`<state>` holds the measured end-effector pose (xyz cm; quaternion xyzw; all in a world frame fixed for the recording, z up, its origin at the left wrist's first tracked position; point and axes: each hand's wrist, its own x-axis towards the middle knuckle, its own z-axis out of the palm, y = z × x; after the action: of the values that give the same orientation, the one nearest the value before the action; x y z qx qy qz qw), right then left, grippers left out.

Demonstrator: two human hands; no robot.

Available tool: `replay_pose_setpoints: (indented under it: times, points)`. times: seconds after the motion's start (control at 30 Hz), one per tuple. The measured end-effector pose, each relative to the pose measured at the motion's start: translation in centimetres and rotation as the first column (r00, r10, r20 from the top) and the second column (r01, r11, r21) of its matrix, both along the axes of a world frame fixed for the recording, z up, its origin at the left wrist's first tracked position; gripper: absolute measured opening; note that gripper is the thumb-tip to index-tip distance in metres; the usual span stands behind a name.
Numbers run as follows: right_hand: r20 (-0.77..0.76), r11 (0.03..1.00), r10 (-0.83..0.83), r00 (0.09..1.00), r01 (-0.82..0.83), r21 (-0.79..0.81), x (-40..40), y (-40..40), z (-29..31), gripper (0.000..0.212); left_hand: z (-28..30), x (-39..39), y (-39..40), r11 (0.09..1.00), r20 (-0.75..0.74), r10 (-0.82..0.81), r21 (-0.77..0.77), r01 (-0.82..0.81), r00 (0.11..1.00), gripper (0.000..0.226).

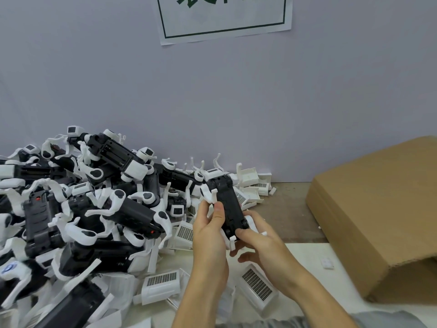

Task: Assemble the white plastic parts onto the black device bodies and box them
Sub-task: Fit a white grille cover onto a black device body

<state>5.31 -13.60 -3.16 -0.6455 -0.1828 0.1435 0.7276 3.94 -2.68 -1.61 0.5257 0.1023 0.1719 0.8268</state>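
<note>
Both of my hands are clamped on one black device body (228, 205), held up above the desk (305, 254) in front of me. My left hand (208, 230) grips its left side, thumb pressed on the black top just below a white plastic part (211, 194) that sticks out from that edge. My right hand (256, 237) holds the near end, thumb curled against the body beside another white clip (233, 242), fingers wrapped underneath. Just below my wrists lie loose white grille pieces (257, 284) on the desk. To my left a big heap of devices (78, 209), black bodies with white arms fitted, is piled against the pale wall (212, 102). More loose white parts (250, 183) sit behind the held body, near the wall. On my right a brown cardboard box (378, 209) rests on the desk, well apart from my hands. A paper sign (224, 17) with a green frame hangs on the wall above.
</note>
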Motion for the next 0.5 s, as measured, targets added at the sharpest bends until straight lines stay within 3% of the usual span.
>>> replay_pose_setpoints:
  times: [0.17, 0.37, 0.5]
  points:
    - [0.012, 1.000, 0.006, 1.000, -0.005, -0.024, 0.02, -0.08, -0.01, 0.027, 0.03, -0.12, 0.27, 1.000, 0.012, 0.005, -0.028, -0.005, 1.000, 0.020]
    - [0.005, 1.000, -0.011, 1.000, 0.011, -0.020, -0.01, -0.18, -0.08, 0.026, -0.06, -0.11, -0.02, 0.994, 0.056, -0.037, 0.101, 0.031, 0.998, 0.018]
    - [-0.010, 1.000, -0.009, 1.000, 0.008, -0.017, 0.01, -0.26, 0.13, 0.028, 0.15, -0.23, -0.13, 0.993, 0.067, -0.050, 0.107, 0.043, 0.996, 0.020]
